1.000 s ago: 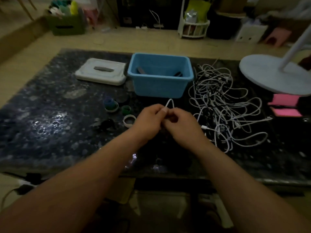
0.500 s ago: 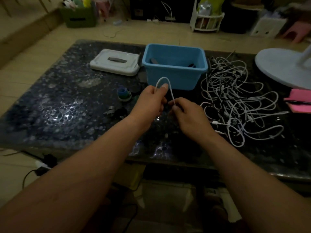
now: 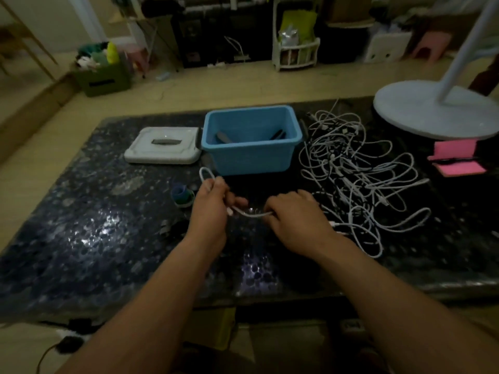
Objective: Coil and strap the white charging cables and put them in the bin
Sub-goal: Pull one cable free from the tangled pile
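My left hand (image 3: 213, 206) grips a white charging cable (image 3: 249, 214); a loop of it sticks up above my fingers toward the blue bin (image 3: 251, 160). A short stretch of that cable runs across to my right hand (image 3: 294, 220), which pinches it near the tangled pile. The pile of white cables (image 3: 359, 179) lies loose on the dark table to the right of the bin. The bin stands behind my hands and holds a few dark items.
A white lid (image 3: 164, 149) lies left of the bin. Small rolls of strap (image 3: 182, 197) sit just left of my left hand. A white round lamp base (image 3: 432, 112) and pink pads (image 3: 459, 157) occupy the table's right side. The table's front edge is near my forearms.
My hands have drawn apart and dropped lower, stretching the cable between them. The loop in my left hand has shifted left. The camera has tilted up and pulled back.
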